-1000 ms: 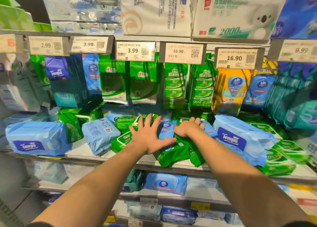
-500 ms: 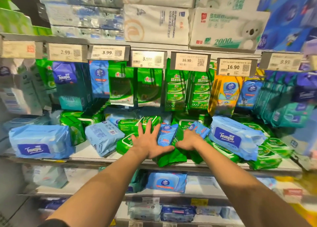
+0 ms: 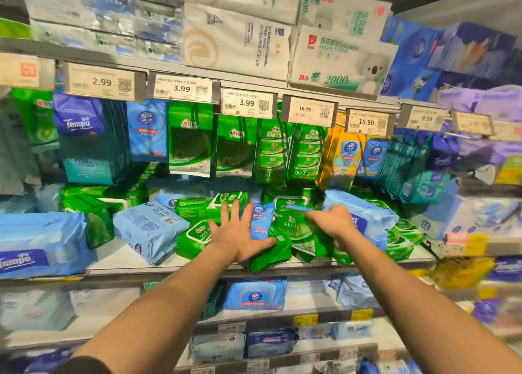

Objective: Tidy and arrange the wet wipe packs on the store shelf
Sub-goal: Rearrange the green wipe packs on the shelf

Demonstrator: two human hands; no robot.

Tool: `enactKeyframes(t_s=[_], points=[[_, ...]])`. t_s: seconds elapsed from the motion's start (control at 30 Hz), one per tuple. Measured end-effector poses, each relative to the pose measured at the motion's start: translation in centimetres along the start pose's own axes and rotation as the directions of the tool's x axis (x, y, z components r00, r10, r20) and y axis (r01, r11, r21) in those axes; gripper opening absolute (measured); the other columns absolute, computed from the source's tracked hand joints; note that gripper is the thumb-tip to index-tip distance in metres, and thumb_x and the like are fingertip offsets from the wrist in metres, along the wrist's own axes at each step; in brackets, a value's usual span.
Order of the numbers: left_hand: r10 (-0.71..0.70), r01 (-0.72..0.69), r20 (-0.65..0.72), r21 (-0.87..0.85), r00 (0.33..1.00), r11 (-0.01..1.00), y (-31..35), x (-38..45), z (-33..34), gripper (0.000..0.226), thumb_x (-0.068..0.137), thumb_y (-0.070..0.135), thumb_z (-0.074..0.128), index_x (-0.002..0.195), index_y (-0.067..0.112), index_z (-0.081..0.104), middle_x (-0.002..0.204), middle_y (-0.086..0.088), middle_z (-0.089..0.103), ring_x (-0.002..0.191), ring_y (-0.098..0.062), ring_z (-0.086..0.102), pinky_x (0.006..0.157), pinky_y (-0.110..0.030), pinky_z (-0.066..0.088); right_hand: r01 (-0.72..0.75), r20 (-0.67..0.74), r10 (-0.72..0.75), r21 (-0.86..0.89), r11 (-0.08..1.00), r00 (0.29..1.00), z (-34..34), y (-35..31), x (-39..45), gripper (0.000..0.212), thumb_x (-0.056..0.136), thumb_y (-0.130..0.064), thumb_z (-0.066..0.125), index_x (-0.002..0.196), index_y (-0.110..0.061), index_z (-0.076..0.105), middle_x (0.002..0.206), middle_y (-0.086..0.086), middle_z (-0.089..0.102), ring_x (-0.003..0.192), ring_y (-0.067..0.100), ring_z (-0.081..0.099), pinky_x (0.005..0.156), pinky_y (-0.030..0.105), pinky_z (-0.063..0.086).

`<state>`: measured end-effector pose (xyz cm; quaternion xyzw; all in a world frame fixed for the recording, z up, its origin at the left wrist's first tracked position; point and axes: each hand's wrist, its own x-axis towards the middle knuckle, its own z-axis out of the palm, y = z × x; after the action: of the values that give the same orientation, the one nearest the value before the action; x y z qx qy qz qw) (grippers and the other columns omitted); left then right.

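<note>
1. While my left hand point(image 3: 240, 236) stays flat with fingers spread on the heap of green wipe packs point(image 3: 271, 253), as it was half a second ago, the view has swung left and tilted, so the price tags point(image 3: 247, 103) now slope down to the right.
2. Compared with the frame a second ago, my right hand point(image 3: 334, 221) has moved further right; it now sits on a crumpled green pack point(image 3: 299, 226), just beside the big light-blue Tempo pack point(image 3: 367, 218).
3. My left hand is released, palm down, gripping nothing; its thumb lies along the front green packs.
4. Between my hands stands a small blue pack point(image 3: 261, 221), tilted, touching my left fingers.
5. My right hand is curled loosely over the crumpled green pack; I cannot tell whether it truly grips it.
6. All these packs lie jumbled on the middle shelf point(image 3: 118, 263), overlapping at odd angles, glossy green with white lids or pale blue.
7. Further left, a light-blue pack point(image 3: 149, 229) lies tilted, apart from my hands.
</note>
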<state>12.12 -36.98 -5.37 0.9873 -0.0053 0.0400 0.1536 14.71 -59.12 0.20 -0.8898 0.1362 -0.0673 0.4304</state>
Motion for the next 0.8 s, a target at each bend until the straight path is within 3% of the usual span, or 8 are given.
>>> enactKeyframes(t_s=[0.07,0.13,0.2,0.3,0.4,0.57,0.67,0.8], points=[[0.027,-0.027,-0.026,0.002,0.999,1.0,0.7,0.0,0.1,0.112,0.066,0.092,0.039,0.154,0.033,0.005,0.163,0.0,-0.004,0.149,-0.03,-0.008,0.111,-0.066,0.009,-0.11,-0.003,0.116,0.288,0.951,0.993,-1.3,0.6,-0.4,0.023,0.066,-0.018,0.074,0.079,-0.005,0.061,0.074,0.013,0.06,0.066,0.022,0.055,0.06,0.033,0.047],[0.051,-0.051,-0.042,0.004,0.998,0.999,1.5,0.1,0.1,0.106,0.072,0.085,0.044,0.154,0.029,0.005,0.163,-0.002,-0.003,0.149,-0.03,-0.006,0.111,-0.065,0.01,-0.193,0.08,0.178,0.532,0.824,0.981,-2.6,0.7,-0.9,0.017,0.067,-0.005,0.066,0.081,-0.005,0.056,0.078,0.017,0.058,0.072,0.025,0.057,0.076,0.048,0.054],[0.079,-0.079,-0.054,0.017,0.995,0.997,2.3,0.2,0.2,0.102,0.077,0.076,0.05,0.154,0.026,0.004,0.162,-0.004,-0.003,0.149,-0.03,-0.004,0.112,-0.065,0.013,-0.229,0.167,0.157,0.695,0.682,0.973,-3.8,0.5,-1.6,0.02,0.072,0.003,0.058,0.089,-0.005,0.052,0.082,0.018,0.057,0.074,0.029,0.06,0.075,0.058,0.055],[0.108,-0.109,-0.058,0.0,0.992,0.994,3.5,0.4,0.4,0.099,0.081,0.066,0.056,0.154,0.025,0.003,0.162,-0.005,-0.004,0.148,-0.03,-0.004,0.113,-0.064,0.012,-0.256,0.272,0.066,0.761,0.596,0.96,-4.9,0.7,-2.8,0.019,0.078,0.006,0.05,0.096,-0.001,0.053,0.09,0.018,0.061,0.079,0.032,0.065,0.067,0.056,0.058],[0.137,-0.139,-0.068,-0.024,0.988,0.99,4.4,0.4,0.7,0.098,0.08,0.06,0.059,0.154,0.024,0.004,0.162,-0.005,-0.003,0.148,-0.031,-0.003,0.112,-0.061,0.012,-0.327,0.406,0.023,0.701,0.633,0.914,-5.2,0.8,-4.1,0.027,0.078,0.009,0.035,0.087,0.0,0.059,0.078,0.015,0.07,0.066,0.028,0.07,0.051,0.04,0.06],[0.138,-0.141,-0.123,-0.009,0.983,0.99,4.8,0.9,1.0,0.098,0.077,0.057,0.063,0.151,0.025,0.008,0.159,-0.005,0.002,0.146,-0.031,0.001,0.111,-0.059,0.018,-0.282,0.406,-0.089,0.76,0.586,0.909,-3.2,0.5,-4.6,0.039,0.068,0.016,0.024,0.085,0.005,0.058,0.07,0.013,0.069,0.058,0.027,0.068,0.048,0.029,0.056],[0.11,-0.113,-0.149,-0.011,0.983,0.994,4.5,1.8,0.6,0.099,0.076,0.057,0.065,0.15,0.025,0.009,0.158,-0.004,0.003,0.145,-0.031,0.003,0.111,-0.06,0.019,-0.302,0.395,-0.173,0.865,0.402,0.902,-1.5,0.4,-3.6,0.05,0.059,0.007,0.031,0.098,0.005,0.062,0.09,0.016,0.071,0.074,0.032,0.069,0.067,0.039,0.058],[0.042,-0.038,-0.193,0.025,0.98,0.999,4.2,3.3,-0.2,0.1,0.076,0.058,0.066,0.151,0.024,0.008,0.157,-0.005,0.004,0.145,-0.032,0.005,0.11,-0.061,0.019,-0.325,0.384,-0.258,0.914,0.244,0.886,-0.9,0.0,-1.3,0.023,0.075,-0.015,0.062,0.094,-0.01,0.074,0.093,0.011,0.075,0.076,0.025,0.073,0.067,0.037,0.06]])
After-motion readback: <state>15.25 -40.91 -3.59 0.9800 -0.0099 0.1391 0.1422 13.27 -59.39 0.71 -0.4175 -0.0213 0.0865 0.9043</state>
